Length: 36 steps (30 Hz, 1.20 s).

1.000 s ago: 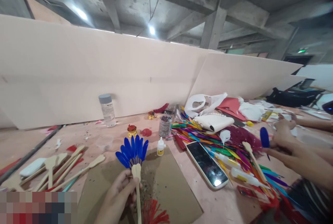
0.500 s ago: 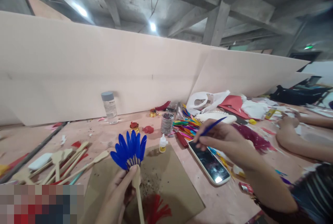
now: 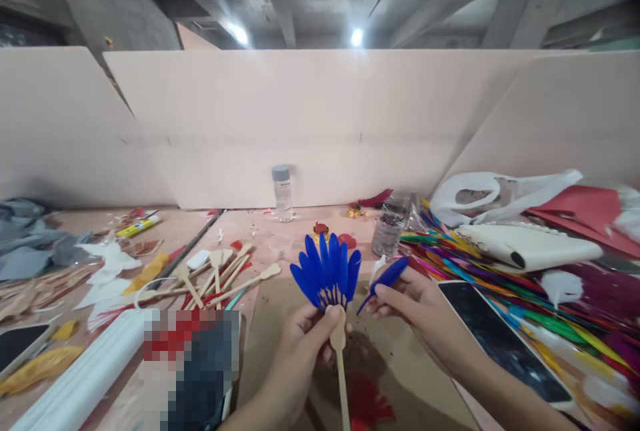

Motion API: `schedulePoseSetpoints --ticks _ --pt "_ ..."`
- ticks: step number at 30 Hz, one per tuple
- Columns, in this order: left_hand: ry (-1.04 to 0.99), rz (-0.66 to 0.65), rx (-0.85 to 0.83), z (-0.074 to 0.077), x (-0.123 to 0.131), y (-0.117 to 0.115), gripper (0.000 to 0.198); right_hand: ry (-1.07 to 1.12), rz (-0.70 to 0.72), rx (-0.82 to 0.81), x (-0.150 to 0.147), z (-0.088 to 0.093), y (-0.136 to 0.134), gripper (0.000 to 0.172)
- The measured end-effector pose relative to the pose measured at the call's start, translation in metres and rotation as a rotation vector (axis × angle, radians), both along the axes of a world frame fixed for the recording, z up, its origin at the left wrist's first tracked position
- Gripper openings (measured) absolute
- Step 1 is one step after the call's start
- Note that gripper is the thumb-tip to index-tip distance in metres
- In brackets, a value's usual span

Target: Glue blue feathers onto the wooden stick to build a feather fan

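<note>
My left hand grips a pale wooden fan handle near its wide head. From that head a fan of blue feathers spreads upward, its quills bunched by my thumb. Close on the right, my right hand pinches one loose blue feather, tip up and quill slanting down to the left, just apart from the fan. Behind those fingers a small white glue bottle is partly hidden. Beneath both hands lies a brown board with dark crumbs and a red tassel on it.
Several wooden handles lie to the left. A phone rests beside my right forearm, near many coloured feathers and a white pouch. A clear bottle and a jar stand behind, before a white panel.
My right hand has brought the loose feather left, from above the phone to beside the fan. The view has swung left, and my left hand still holds the fan.
</note>
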<state>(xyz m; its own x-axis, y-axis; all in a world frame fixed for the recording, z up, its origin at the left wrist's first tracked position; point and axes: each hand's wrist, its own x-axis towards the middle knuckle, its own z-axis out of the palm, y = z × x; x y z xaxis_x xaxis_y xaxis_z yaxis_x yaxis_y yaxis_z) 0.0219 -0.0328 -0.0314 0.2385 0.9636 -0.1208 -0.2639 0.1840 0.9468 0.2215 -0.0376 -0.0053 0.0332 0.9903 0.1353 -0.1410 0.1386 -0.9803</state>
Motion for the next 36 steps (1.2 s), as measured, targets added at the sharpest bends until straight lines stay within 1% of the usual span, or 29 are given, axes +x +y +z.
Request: schedulePoseSetpoints --ticks 2,4,9,11,16,20,25,31,36 --pt "-0.015 -0.008 -0.003 0.001 0.0 -0.001 0.046 -0.041 -0.01 0.018 -0.001 0.0 -0.004 0.036" --pt "-0.025 -0.01 -0.002 0.0 0.001 -0.002 0.045 -0.038 0.019 0.023 -0.001 0.001 -0.006 0.033" --pt "-0.055 -0.004 -0.051 0.0 0.003 -0.001 0.046 0.152 0.155 -0.042 0.002 -0.001 -0.006 0.026" --pt "-0.066 -0.001 -0.075 0.002 0.003 -0.001 0.047 0.169 0.18 -0.039 0.002 -0.003 -0.006 0.026" --pt "-0.082 -0.008 -0.135 0.009 0.003 -0.004 0.046 0.112 0.154 -0.009 0.0 -0.003 -0.009 0.033" --pt "-0.085 -0.034 -0.19 0.011 0.003 -0.006 0.048 0.022 0.209 -0.016 0.003 0.0 -0.011 0.026" --pt "-0.1 -0.036 -0.238 0.013 0.004 -0.007 0.053 -0.061 0.291 -0.008 0.007 0.004 -0.012 0.024" --pt "-0.084 -0.072 -0.238 0.015 0.003 -0.008 0.051 -0.086 0.244 -0.014 0.003 0.01 -0.013 0.023" --pt "-0.036 -0.07 -0.177 0.015 0.003 -0.007 0.049 -0.098 0.218 -0.005 0.002 0.013 -0.013 0.022"
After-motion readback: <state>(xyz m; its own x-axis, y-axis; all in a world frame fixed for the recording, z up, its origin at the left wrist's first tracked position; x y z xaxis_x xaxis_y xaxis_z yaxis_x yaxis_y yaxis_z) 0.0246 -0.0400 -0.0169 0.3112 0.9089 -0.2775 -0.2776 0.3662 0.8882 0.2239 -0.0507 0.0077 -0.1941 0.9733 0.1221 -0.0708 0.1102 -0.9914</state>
